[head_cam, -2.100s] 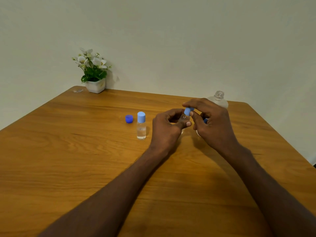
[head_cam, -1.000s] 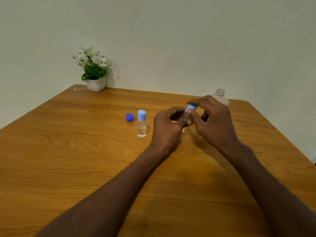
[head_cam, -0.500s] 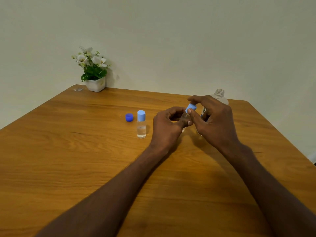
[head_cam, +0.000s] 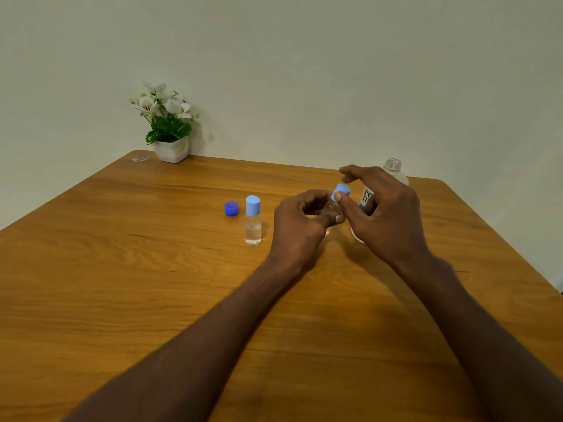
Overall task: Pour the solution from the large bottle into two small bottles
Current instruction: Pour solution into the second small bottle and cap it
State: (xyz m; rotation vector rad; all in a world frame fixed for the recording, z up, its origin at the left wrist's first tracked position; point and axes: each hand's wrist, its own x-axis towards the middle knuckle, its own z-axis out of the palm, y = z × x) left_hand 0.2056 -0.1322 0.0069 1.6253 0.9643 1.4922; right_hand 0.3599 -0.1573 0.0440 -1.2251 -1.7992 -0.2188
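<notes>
left hand (head_cam: 300, 228) curled round a small clear bottle (head_cam: 331, 209), fingers wrapped on the body, bottle tilted a bit to the right, held just above the wooden table (head_cam: 122, 269). right hand (head_cam: 385, 220) pinches that bottle's light blue cap (head_cam: 340, 191) with the thumb on the near side; index finger is arched over the top, contact on the far side cannot be told. other right fingers loosely spread.

second small bottle (head_cam: 253, 220) stands upright on the table left of the hands, light blue cap on, clear liquid inside (level hard to read). dark blue cap (head_cam: 231, 208) lies loose just beside it on the left, not touching.

large bottle (head_cam: 393, 172) stands behind the right hand, mostly hidden; open threaded neck and a strip of printed label show.

potted white flowers (head_cam: 168, 126) at the far left corner against the wall (head_cam: 304, 71), well apart from the bottles.
</notes>
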